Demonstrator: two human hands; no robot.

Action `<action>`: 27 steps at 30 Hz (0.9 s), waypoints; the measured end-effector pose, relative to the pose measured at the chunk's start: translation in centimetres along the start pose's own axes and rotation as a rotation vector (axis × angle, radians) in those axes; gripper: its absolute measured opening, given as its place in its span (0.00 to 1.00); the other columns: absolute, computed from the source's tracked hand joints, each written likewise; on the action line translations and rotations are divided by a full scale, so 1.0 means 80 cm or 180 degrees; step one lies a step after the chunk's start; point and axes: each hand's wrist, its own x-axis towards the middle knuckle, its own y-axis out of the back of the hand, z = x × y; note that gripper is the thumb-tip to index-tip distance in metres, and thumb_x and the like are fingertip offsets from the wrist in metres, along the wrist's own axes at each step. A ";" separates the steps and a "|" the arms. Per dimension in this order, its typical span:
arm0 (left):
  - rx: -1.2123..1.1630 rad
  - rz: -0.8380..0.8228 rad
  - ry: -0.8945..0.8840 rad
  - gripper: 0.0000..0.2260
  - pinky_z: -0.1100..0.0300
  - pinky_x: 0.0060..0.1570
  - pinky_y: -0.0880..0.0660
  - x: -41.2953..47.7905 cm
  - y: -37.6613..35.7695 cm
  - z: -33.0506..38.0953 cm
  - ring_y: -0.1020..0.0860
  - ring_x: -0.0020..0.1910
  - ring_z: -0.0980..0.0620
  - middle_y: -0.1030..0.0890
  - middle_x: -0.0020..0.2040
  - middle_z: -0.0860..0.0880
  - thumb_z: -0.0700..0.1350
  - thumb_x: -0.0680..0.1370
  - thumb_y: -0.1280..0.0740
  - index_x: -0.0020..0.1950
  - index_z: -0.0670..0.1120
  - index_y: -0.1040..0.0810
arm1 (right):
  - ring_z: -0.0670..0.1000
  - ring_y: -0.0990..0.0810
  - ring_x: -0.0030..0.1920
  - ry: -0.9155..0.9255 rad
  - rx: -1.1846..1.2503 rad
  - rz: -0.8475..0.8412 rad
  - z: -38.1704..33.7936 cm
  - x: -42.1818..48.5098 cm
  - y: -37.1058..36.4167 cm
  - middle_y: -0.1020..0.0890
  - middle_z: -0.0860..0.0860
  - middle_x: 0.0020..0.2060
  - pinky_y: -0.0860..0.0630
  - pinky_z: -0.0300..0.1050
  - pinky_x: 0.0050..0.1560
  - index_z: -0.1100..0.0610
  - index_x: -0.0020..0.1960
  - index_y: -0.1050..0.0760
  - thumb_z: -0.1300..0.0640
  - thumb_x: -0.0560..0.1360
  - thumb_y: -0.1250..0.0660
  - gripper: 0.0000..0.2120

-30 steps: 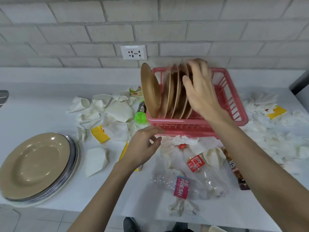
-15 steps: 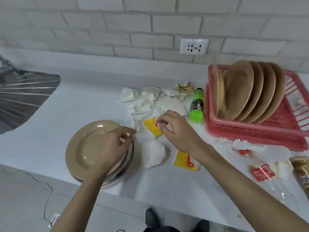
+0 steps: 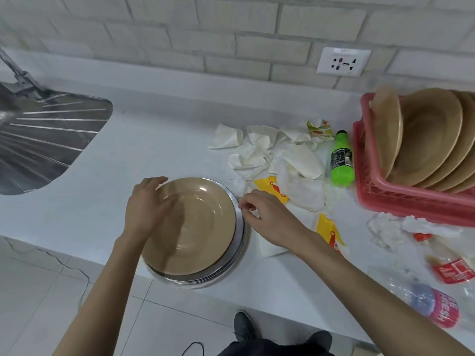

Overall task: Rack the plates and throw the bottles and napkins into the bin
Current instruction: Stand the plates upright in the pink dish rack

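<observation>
A tan plate (image 3: 200, 227) lies on top of a stack of steel plates (image 3: 239, 253) at the counter's front edge. My left hand (image 3: 146, 204) rests over the tan plate's left rim with its fingers spread. My right hand (image 3: 270, 217) pinches thumb and fingertip at the stack's right rim. At the right, a red rack (image 3: 380, 201) holds several tan plates (image 3: 426, 134) on edge. A green bottle (image 3: 341, 160) lies beside the rack. Crumpled white napkins (image 3: 257, 147) are scattered between stack and rack. Clear crushed bottles (image 3: 434, 304) lie at the front right.
A steel sink drainboard (image 3: 38, 140) is sunk into the counter at the far left. Yellow sachets (image 3: 272, 187) lie among the napkins. A wall socket (image 3: 343, 62) sits on the brick wall behind. Floor tiles and my shoe (image 3: 243, 327) show below the counter edge.
Both hands left the rack and went left to the plate stack. My left hand shifted from the plate's right edge to its left rim, and my right hand reached the stack's right rim.
</observation>
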 end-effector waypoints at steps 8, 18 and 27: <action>-0.0610 -0.0110 0.0396 0.17 0.50 0.55 0.25 0.012 -0.001 -0.028 0.22 0.56 0.48 0.20 0.57 0.52 0.48 0.73 0.25 0.60 0.51 0.22 | 0.49 0.26 0.49 -0.0114 -0.0111 -0.0055 -0.001 0.002 -0.013 0.22 0.50 0.45 0.26 0.49 0.52 0.54 0.51 0.23 0.57 0.78 0.39 0.07; -0.1258 0.0263 0.0008 0.13 0.64 0.51 0.27 0.011 0.016 0.000 0.21 0.49 0.61 0.18 0.49 0.60 0.44 0.73 0.24 0.56 0.53 0.20 | 0.46 0.27 0.53 -0.0458 0.0166 0.0156 0.009 -0.003 -0.006 0.24 0.48 0.54 0.27 0.43 0.56 0.53 0.69 0.32 0.55 0.79 0.37 0.19; -0.2176 0.0087 -0.0041 0.15 0.71 0.45 0.24 -0.002 0.005 0.051 0.18 0.48 0.60 0.15 0.50 0.58 0.38 0.74 0.26 0.59 0.51 0.18 | 0.46 0.21 0.49 -0.0705 0.1055 0.0445 0.018 -0.022 0.014 0.19 0.45 0.48 0.24 0.40 0.53 0.51 0.65 0.25 0.60 0.77 0.35 0.17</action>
